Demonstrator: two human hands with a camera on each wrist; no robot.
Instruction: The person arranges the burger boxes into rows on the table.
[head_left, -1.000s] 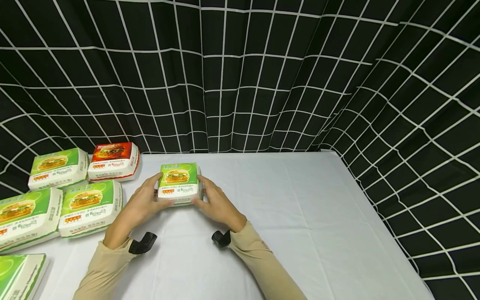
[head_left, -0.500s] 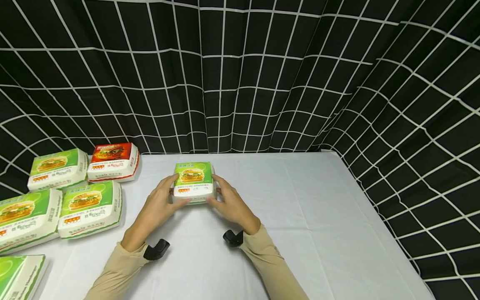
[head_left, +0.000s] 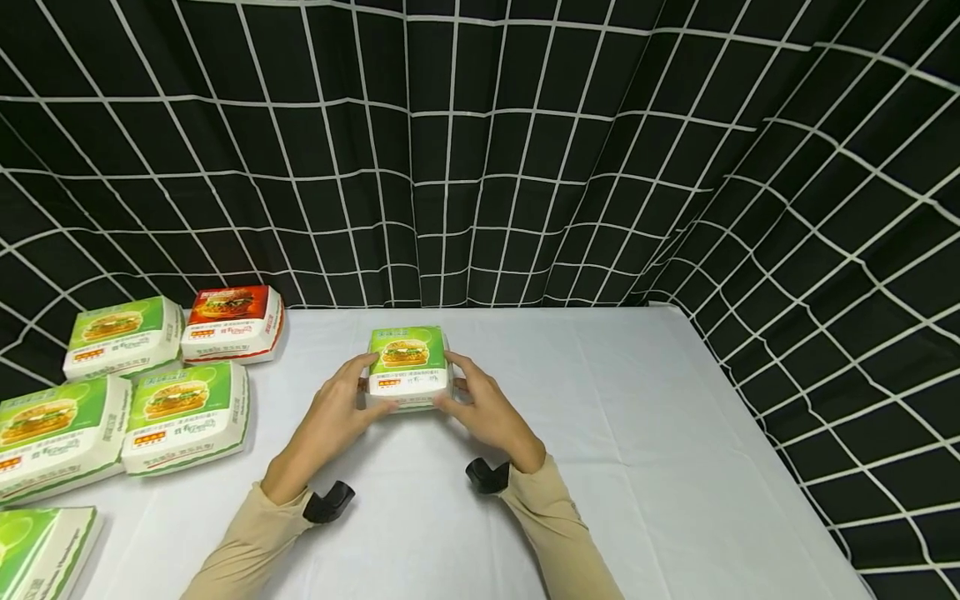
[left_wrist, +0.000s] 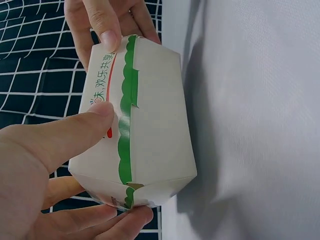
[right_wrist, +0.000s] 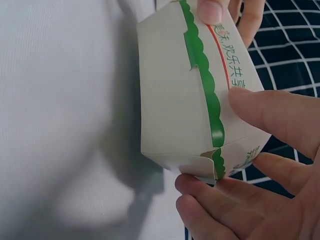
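Note:
Between the two hands is a green-and-white burger box point(head_left: 408, 362), its burger picture facing up. The left hand point(head_left: 337, 412) grips its left side, with the thumb on the near wall and the other fingers round the side. On the opposite side the right hand point(head_left: 487, 408) holds it the same way. Both wrist views show the near wall with a scalloped green edge; the lid is closed. A shadow lies on the cloth beside the box point(left_wrist: 160, 115); whether its base touches the cloth I cannot tell.
Several green burger boxes point(head_left: 183, 417) stand at the left, with a red burger box point(head_left: 234, 323) behind them. White cloth point(head_left: 600, 467) covers the table. A black curtain with a white grid point(head_left: 510, 167) hangs behind and at the right.
Both hands have carried the green burger box to the right, away from the other boxes. Their hold on it looks the same, and the other boxes stay put.

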